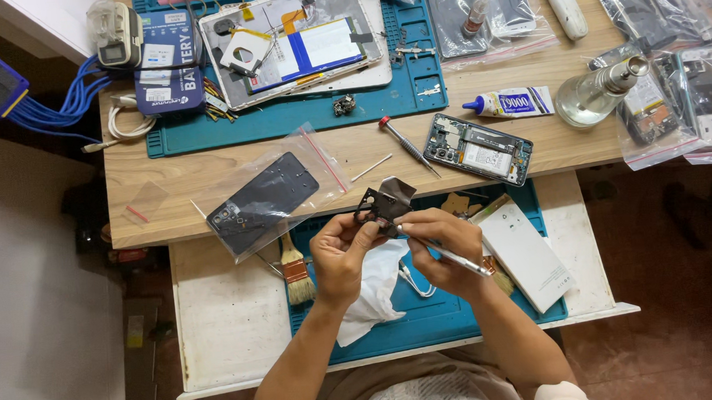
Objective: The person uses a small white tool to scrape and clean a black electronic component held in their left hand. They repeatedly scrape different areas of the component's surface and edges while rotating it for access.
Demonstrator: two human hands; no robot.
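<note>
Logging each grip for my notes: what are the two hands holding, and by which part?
Left hand pinches the dark metal part by its lower edge; right hand holds tweezers mid-shaft.

Between our hands we see a dark, glossy black phone part [386,200], and our right hand [444,252] carries silver tweezers [455,256]. Under both hands lies a teal work mat [427,322] with a white cloth [375,292] on it. Left of our left hand [339,256], a tan-bristled brush [297,274] has a copper band. Right of our right hand sits a white box [529,257]; beyond it, a red-tipped screwdriver [406,143] on pale wood
</note>
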